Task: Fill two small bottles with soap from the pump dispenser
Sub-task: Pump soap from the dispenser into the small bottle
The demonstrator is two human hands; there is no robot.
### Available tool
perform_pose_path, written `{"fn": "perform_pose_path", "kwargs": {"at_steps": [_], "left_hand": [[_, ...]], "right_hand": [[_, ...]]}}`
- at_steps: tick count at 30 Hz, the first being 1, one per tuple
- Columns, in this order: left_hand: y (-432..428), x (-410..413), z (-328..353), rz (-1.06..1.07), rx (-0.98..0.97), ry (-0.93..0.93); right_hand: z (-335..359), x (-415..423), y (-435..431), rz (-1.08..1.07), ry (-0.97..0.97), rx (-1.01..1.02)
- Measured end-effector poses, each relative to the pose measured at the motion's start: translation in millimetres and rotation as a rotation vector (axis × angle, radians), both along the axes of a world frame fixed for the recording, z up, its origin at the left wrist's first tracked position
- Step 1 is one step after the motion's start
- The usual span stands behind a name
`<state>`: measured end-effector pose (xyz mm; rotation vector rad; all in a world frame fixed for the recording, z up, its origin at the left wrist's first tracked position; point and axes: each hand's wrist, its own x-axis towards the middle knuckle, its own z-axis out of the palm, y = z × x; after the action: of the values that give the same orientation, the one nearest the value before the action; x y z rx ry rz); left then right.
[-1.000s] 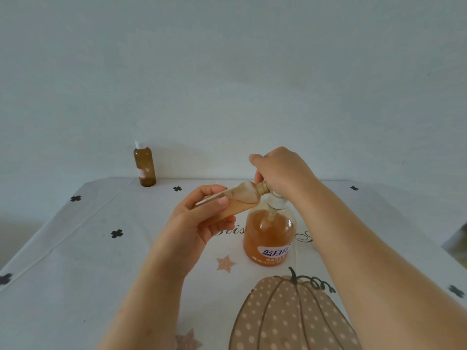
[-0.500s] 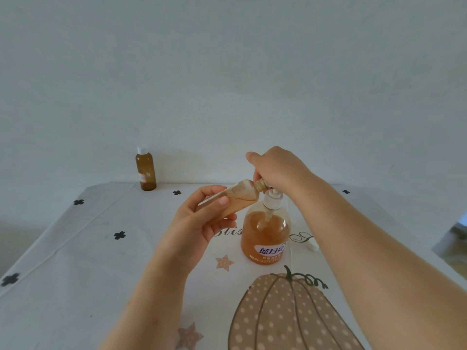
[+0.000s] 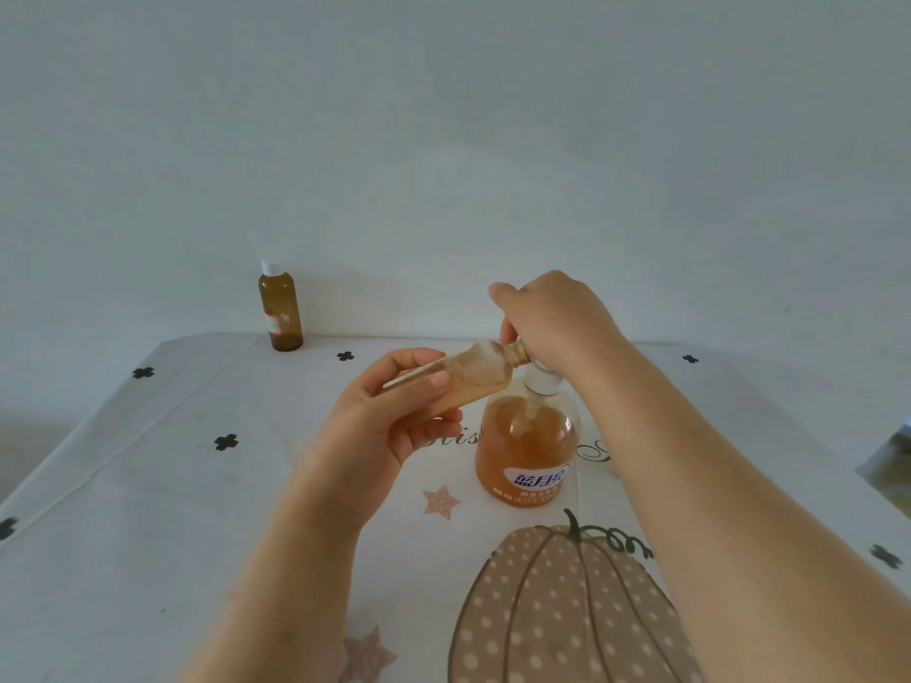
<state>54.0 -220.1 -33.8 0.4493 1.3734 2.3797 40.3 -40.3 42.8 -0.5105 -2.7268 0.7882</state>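
My left hand (image 3: 389,426) holds a small clear bottle (image 3: 473,374) tilted almost flat, its open neck pointing right at the pump spout. Orange soap lies along the bottle's lower side. My right hand (image 3: 557,317) is closed over the pump head of the dispenser (image 3: 527,451), a round clear bottle of orange soap with a blue label, standing mid-table. The pump head itself is hidden under my fingers. A second small amber bottle (image 3: 280,308) with a white cap stands upright at the far left corner of the table.
The table wears a white cloth (image 3: 148,485) printed with black clovers, stars and a large dotted pumpkin (image 3: 567,613) at the near edge. A plain wall rises right behind the table. A small white object peeks out behind my right forearm.
The pump head has come up a little under my right hand. The small bottle stays at the spout with slightly more soap in it. The view has shifted a bit.
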Motion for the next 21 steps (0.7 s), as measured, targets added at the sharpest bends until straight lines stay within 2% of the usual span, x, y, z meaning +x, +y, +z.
{"fn": "perform_pose_path", "kwargs": {"at_steps": [13,21], "left_hand": [[0,4,1,-0.015,0.008,-0.021],[-3,7,4,-0.045,0.031,-0.002]], "right_hand": [[3,9,-2,0.004,0.013,-0.039],[19,7,-6,0.01,-0.038,0.128]]}}
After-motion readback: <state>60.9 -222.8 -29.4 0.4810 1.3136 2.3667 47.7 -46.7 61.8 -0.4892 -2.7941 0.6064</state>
